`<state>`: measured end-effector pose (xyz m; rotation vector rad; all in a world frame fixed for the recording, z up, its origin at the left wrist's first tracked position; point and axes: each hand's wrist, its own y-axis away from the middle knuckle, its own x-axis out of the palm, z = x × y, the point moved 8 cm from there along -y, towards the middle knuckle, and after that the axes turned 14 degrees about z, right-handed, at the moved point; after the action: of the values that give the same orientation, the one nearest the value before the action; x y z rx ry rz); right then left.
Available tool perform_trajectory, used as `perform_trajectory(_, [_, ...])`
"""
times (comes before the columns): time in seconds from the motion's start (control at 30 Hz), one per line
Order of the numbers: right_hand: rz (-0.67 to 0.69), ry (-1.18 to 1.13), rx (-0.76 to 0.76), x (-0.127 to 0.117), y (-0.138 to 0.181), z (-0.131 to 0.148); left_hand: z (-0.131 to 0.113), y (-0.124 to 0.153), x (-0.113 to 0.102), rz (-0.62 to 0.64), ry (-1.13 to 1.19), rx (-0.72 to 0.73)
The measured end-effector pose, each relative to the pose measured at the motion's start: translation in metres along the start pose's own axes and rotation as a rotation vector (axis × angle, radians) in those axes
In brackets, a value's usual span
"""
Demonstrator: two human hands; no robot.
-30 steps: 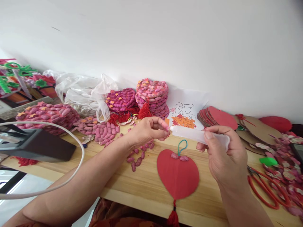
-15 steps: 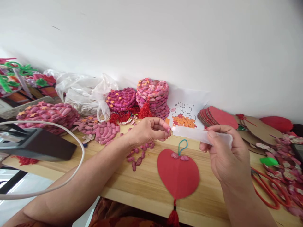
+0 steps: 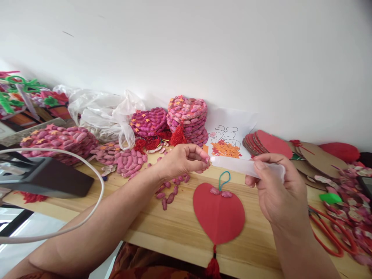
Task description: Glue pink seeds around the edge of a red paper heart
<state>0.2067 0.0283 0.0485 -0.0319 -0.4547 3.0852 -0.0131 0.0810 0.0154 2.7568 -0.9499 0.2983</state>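
Nearest the viewer, the left forearm rose diagonally from the lower left and the right forearm from the lower right, both above a pale, wood-grained tabletop point(image 3: 157, 236). Between them lay a flat red heart-shaped panel point(image 3: 219, 217), its point toward the person, with a red thread tassel point(image 3: 213, 267) hanging from the tip past the table's near edge. Two pink dyed peanut-shell pieces point(image 3: 226, 194) sat at its upper notch, below a loop of teal cord point(image 3: 229, 178). Right of the heart, red-orange-handled scissors point(image 3: 337, 254) lay partly behind the right wrist.

The right hand point(image 3: 279, 186) was closed around a translucent white plastic squeeze bottle point(image 3: 236, 166), thumb along the near side and fingers behind; the bottle was held almost level, nozzle leftward. The left hand point(image 3: 187, 157) had its wrist extended to the right and its fingers curled, thumb and fingertips pinched on a small pink shell piece point(image 3: 207, 160), largely hidden. The nozzle stood just beside this piece; contact could not be determined. Loose pink peanut shells point(image 3: 170, 198) lay below the left wrist.

Farther back, orange paper stars point(image 3: 225, 149) were heaped on a white sheet with an outlined character point(image 3: 244, 120), between a stack of shell-covered hearts point(image 3: 187, 116) and a leaning row of plain red panels point(image 3: 273, 143).
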Motion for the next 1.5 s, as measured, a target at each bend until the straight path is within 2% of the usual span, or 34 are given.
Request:
perform_trajectory(0.13, [-0.031, 0.034, -0.013, -0.002, 0.002, 0.002, 0.001, 0.0, 0.0, 0.005, 0.024, 0.009])
perform_trajectory(0.57, [0.01, 0.064, -0.017, 0.001, 0.002, 0.004, 0.002, 0.0, 0.003, 0.037, -0.007, -0.017])
perform_trajectory(0.73, [-0.023, 0.093, -0.017, -0.001, 0.003, 0.004, 0.003, 0.0, 0.002, 0.037, -0.018, -0.025])
perform_trajectory(1.03, [-0.025, -0.021, 0.008, -0.001, 0.0, 0.002, 0.013, -0.002, 0.003, 0.097, 0.11, -0.034])
perform_trajectory(1.23, [-0.028, 0.058, -0.045, -0.002, 0.004, 0.007, 0.011, -0.005, -0.004, 0.041, 0.24, 0.025])
perform_trajectory(1.5, [0.001, 0.22, -0.096, 0.005, 0.007, 0.016, -0.01, -0.001, -0.002, 0.0, 0.011, 0.178])
